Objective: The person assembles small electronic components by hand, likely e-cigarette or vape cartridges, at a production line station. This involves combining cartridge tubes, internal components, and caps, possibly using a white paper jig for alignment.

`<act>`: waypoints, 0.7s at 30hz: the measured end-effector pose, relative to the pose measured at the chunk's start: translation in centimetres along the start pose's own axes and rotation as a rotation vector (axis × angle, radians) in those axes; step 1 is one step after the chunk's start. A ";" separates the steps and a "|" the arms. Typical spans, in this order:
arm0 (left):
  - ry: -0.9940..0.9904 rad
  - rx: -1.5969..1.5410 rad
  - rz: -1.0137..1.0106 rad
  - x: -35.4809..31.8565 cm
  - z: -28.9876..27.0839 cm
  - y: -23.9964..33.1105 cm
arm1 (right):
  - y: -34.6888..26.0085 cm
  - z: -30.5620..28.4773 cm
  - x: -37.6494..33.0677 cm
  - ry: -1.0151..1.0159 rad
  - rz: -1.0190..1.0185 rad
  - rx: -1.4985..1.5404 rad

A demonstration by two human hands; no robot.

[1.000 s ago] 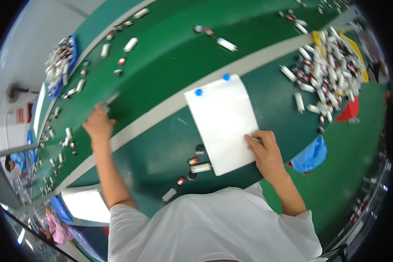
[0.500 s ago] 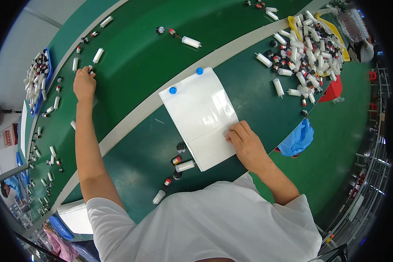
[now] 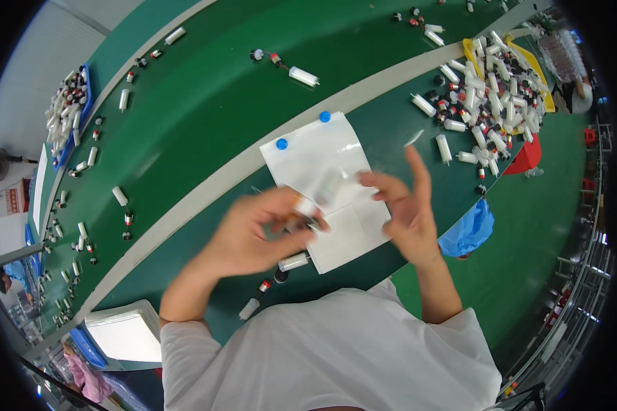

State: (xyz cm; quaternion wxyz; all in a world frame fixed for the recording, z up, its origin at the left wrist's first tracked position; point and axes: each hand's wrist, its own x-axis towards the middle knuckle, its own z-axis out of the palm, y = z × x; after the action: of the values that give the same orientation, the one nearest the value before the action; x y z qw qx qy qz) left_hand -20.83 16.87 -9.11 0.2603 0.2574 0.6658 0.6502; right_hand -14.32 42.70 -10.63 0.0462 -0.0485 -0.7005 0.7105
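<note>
The dark green bench (image 3: 387,133) holds flat, shiny white sheets (image 3: 308,164). By their edge, the right hand (image 3: 413,218) looks empty, fingers spread. Over the sheets, nearer the left hand (image 3: 253,229), a blurry white tube (image 3: 330,189) slants up rightward. That hand pinches blurry orange-and-dark bits (image 3: 300,207).

In bright light my left hand (image 3: 253,233) is softened by motion blur, glare streaks the white sheet (image 3: 308,161), and edges bow toward the dark rim.

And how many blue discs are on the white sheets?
2: one disc at the upper left of the sheets, another disc at the upper right. The left hand or right hand may hide some.
</note>
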 end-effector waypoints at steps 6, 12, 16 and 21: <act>0.075 0.352 0.161 0.9 4.3 0.1 | 0.2 -0.7 0.8 -0.376 0.046 0.151; 0.133 0.645 0.120 1.3 4.9 -0.9 | -0.1 1.1 1.1 -0.111 0.318 0.638; 0.216 0.344 -0.221 1.7 5.2 -2.0 | 0.6 1.1 0.9 -0.097 0.052 0.427; 0.040 -0.717 -0.353 2.0 4.0 -2.9 | 0.4 0.6 1.7 -0.113 -0.085 0.280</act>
State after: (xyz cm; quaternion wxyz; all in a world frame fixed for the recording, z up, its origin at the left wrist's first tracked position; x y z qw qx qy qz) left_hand -19.63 21.10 -12.12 0.4285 0.0192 0.4357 0.7913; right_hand -16.08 42.33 -11.05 0.0430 0.0281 -0.5975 0.8002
